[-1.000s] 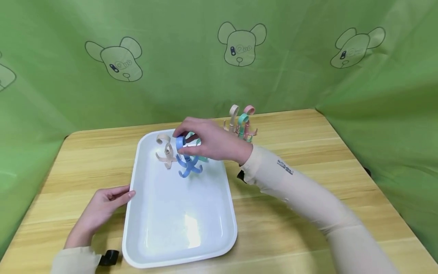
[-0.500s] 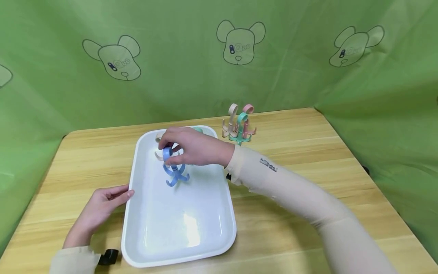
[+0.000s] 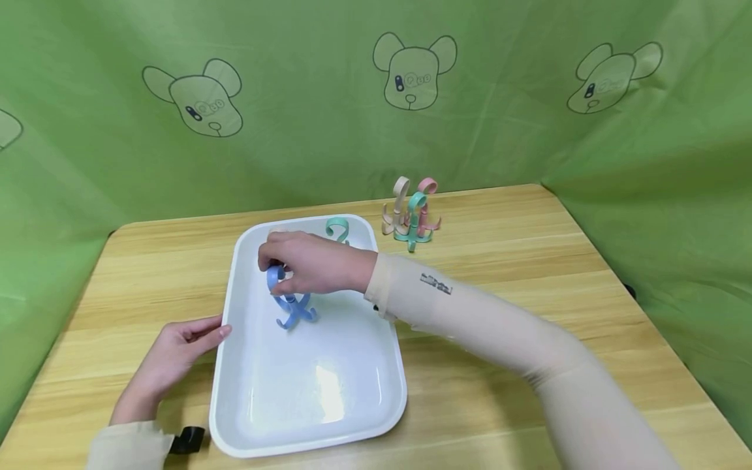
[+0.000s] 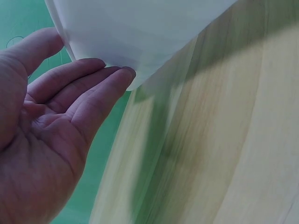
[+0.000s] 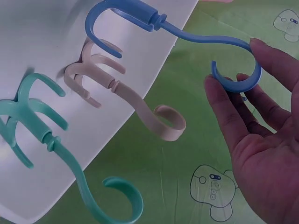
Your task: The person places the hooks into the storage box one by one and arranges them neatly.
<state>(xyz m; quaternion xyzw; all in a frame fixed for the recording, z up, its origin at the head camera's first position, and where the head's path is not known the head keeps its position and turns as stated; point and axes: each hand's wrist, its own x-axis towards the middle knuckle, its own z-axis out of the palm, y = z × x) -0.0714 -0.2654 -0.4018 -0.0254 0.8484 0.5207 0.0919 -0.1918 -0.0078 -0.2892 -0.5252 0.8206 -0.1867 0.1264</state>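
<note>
My right hand (image 3: 320,261) pinches a blue four-pronged hanging hook (image 3: 296,312) by its curled top, thumb and fingers around the curl. The prongs point down over the white tray (image 3: 294,378). In the right wrist view, the same blue hook (image 5: 205,39) lies beyond a beige hook (image 5: 133,99) and a green hook (image 5: 70,161), both standing in the tray. In the head view the right hand mostly hides the beige one, while the curl of the green hook (image 3: 337,226) shows behind. My left hand (image 3: 170,359) grips the tray's left edge, thumb at the rim, fingers against the outer wall.
Beyond the tray's far right corner, a beige hook (image 3: 399,202), a second green hook (image 3: 413,238) and a pink hook (image 3: 427,189) stand grouped on the wooden table (image 3: 499,261). A green curtain (image 3: 305,143) with mouse drawings hangs behind.
My right hand has carried the blue hook left and toward the front of the tray, uncovering the green hook's curl. The left hand and tray have stayed put.
</note>
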